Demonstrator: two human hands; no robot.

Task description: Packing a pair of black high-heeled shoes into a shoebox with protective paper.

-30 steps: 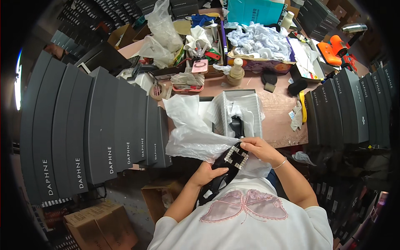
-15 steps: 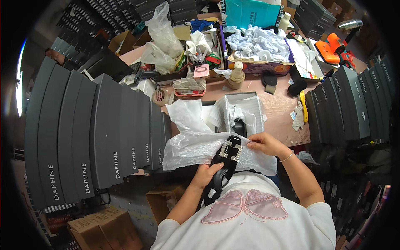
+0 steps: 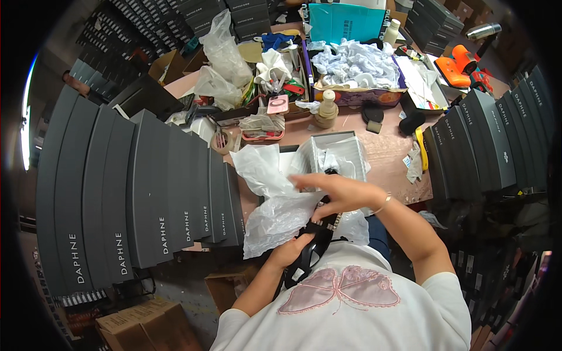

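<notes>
A black sandal (image 3: 319, 243) with a rhinestone buckle is tilted in front of me, its strap gripped by my left hand (image 3: 287, 253). Over its upper part reaches my right hand (image 3: 339, 192), fingers stretched out and apart; the thumb is near the buckle, whose stones are partly covered. Crumpled white tissue paper (image 3: 272, 225) hangs to the left of the sandal and shows again at its right. Just beyond my right hand stands an open grey shoebox (image 3: 361, 153) with paper and a dark item inside, mostly hidden by my hand.
Rows of upright dark grey shoeboxes (image 3: 158, 193) flank me at left, with more shoeboxes (image 3: 486, 140) at right. Farther back on the table are a beige bottle (image 3: 326, 111), a pink phone (image 3: 278, 105), a tape roll (image 3: 222, 141) and a carton (image 3: 357, 97) of crumpled white paper.
My right hand has let go of the tissue paper edge and swung left over the sandal. The paper has slid down and left. My left hand keeps its hold.
</notes>
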